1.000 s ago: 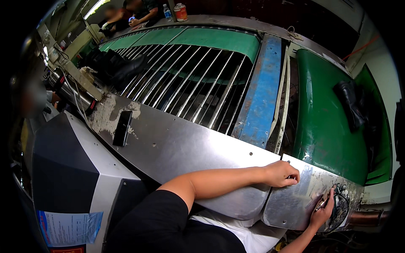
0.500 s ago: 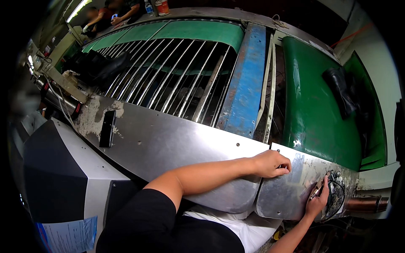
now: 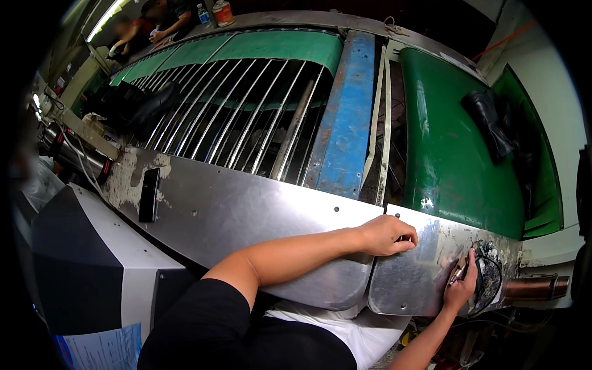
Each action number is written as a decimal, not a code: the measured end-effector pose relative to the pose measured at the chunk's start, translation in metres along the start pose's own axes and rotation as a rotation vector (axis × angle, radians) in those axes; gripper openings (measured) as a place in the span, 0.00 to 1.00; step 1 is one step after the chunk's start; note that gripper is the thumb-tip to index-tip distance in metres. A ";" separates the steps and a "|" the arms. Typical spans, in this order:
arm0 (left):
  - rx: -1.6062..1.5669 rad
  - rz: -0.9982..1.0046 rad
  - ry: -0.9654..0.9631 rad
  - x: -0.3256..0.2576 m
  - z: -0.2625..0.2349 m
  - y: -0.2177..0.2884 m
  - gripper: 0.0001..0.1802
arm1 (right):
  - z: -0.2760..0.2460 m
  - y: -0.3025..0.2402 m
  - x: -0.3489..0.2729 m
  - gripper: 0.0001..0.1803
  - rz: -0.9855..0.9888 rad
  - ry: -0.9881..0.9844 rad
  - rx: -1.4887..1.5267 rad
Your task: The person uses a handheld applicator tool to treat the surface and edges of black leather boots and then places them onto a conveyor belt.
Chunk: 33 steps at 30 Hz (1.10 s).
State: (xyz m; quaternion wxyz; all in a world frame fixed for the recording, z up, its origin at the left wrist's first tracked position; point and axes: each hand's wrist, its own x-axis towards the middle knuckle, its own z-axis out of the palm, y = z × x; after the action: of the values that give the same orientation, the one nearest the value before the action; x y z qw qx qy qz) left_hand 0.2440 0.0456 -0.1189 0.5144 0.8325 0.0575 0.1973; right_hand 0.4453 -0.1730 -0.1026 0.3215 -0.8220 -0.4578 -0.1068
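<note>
Plate (image 3: pixel 398 283) beneath, left hand (image 3: pixel 387 236) stays curled, contents unclear. Near the plate's edge, right hand (image 3: pixel 461 290) stays half-closed on a metallic thing (image 3: pixel 456 272); handling seems unadvanced

The lighting is uneven: bright across the middle, dim around it. A white light tube (image 3: pixel 108 20) glows at upper left. The metal counter (image 3: pixel 265 200) carries a broad, washed-out glare near its centre, fading to duller grey on the left. Thin highlights run along the bars (image 3: pixel 251 117), with deep shadow between them. The green belt (image 3: pixel 462 148) shows a pale streak of reflection; the boots (image 3: pixel 490 126) on it sink toward black. The left hand (image 3: pixel 385 235) and right hand (image 3: pixel 461 288) look fairly sharp. Faces at upper left are blurred. Fisheye distortion bends straight edges, and the corners fall into black.
</note>
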 end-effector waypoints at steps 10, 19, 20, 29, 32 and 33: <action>0.010 -0.036 -0.049 0.000 -0.003 0.002 0.10 | 0.003 0.000 0.000 0.27 -0.052 0.068 -0.004; 0.023 -0.025 -0.046 -0.001 -0.004 0.003 0.10 | 0.003 -0.003 0.002 0.26 -0.067 0.071 -0.006; 0.022 -0.029 -0.048 0.000 -0.004 0.003 0.10 | 0.003 -0.003 0.002 0.27 -0.073 0.075 -0.008; 0.022 -0.047 -0.059 0.000 -0.005 0.004 0.10 | 0.003 -0.003 0.002 0.26 -0.072 0.072 0.001; 0.027 -0.043 -0.061 0.000 -0.005 0.005 0.10 | 0.003 -0.003 0.002 0.26 -0.079 0.076 0.001; 0.030 -0.041 -0.062 0.000 -0.005 0.004 0.10 | 0.003 -0.003 0.002 0.25 -0.083 0.077 -0.001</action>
State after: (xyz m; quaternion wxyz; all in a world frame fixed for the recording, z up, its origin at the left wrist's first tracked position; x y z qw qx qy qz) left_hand 0.2419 0.0475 -0.1136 0.5071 0.8446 0.0617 0.1601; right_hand 0.4441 -0.1687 -0.1022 0.3339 -0.7978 -0.4785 -0.1519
